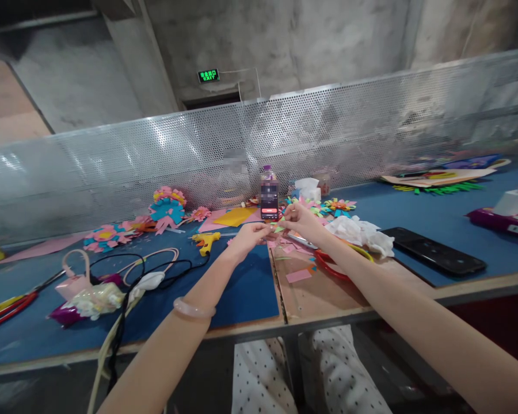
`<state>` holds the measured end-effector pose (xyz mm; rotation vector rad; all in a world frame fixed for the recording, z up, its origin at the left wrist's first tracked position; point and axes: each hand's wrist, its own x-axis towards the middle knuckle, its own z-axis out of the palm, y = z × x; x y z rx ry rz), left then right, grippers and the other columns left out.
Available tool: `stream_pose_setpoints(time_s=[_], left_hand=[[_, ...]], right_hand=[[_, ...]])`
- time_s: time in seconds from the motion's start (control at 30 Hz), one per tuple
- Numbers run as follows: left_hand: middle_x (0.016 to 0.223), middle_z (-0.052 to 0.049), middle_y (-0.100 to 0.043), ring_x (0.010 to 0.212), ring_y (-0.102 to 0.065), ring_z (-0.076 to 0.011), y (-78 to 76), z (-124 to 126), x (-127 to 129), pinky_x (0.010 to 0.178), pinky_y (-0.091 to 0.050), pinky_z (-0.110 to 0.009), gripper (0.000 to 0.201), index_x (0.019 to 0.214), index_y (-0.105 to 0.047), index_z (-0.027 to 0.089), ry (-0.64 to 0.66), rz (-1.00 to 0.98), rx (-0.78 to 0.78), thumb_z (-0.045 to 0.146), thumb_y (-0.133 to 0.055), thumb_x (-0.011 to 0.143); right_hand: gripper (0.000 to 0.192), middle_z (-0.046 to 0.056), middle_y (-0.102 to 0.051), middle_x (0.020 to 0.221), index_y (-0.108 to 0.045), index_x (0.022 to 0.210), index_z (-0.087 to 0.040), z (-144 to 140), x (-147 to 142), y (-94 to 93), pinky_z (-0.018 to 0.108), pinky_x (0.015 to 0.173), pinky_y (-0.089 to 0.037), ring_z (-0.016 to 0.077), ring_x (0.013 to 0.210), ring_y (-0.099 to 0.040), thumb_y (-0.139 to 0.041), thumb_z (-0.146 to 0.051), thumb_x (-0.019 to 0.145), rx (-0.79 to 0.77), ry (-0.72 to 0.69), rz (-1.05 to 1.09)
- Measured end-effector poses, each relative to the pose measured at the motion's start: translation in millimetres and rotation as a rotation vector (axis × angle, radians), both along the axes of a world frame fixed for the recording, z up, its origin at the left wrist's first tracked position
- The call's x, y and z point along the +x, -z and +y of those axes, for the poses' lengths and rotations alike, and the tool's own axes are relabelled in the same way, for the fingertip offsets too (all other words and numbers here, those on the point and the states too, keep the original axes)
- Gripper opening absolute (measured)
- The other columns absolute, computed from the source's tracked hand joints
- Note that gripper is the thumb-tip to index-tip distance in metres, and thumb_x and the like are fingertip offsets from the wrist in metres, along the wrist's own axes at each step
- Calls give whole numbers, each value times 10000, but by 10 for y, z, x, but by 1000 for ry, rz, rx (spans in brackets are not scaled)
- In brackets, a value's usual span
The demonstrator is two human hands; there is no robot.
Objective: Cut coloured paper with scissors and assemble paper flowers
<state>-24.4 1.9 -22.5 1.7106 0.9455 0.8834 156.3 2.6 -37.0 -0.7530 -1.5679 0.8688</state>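
My left hand [251, 235] and my right hand [301, 221] meet over the middle of the table, both pinching a small green and pink paper piece [278, 227] between their fingertips. A pale bracelet [194, 310] circles my left wrist. Just behind the hands a phone [269, 206] stands upright with its screen lit. Pink paper scraps [297, 275] lie on the bare wood below my right hand. A yellow glue gun [205, 241] lies left of my left hand.
Finished paper flowers [167, 209] and more paper flowers [339, 205] line the perforated metal screen [155, 161]. A black phone [434, 251] lies at the right, white crumpled paper [360, 232] beside it. Black cables [125, 276], red scissors [8, 310] and a bagged bundle [90, 299] sit at the left.
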Motion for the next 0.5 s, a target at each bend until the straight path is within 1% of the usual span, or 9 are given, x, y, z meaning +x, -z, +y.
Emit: stream_pose_setpoints(time_s=[0.13, 0.33, 0.5], left_hand=[[865, -94, -699, 806, -637, -171, -2, -9, -9, 701, -441, -258, 265, 817, -668, 148, 51, 6, -30, 389, -635, 712], [890, -100, -696, 819, -636, -168, -4, -19, -4, 728, -450, -271, 229, 829, -670, 148, 83, -30, -47, 347, -627, 725], [903, -105, -695, 832, -636, -164, -17, -42, 17, 725, -448, -260, 217, 830, -667, 144, 29, -55, -19, 329, -635, 719]], right_hand=[[332, -46, -570, 674, -401, 809, -215, -10, 6, -19, 301, 526, -514, 127, 550, -593, -673, -336, 664, 9, 24, -5], [316, -45, -577, 667, -412, 812, -216, -31, 10, -38, 295, 548, -501, 132, 563, -597, -671, -325, 667, 10, 24, 1], [311, -49, -574, 671, -417, 838, -216, 8, 26, -7, 294, 566, -498, 131, 579, -599, -667, -301, 673, 3, -8, 55]])
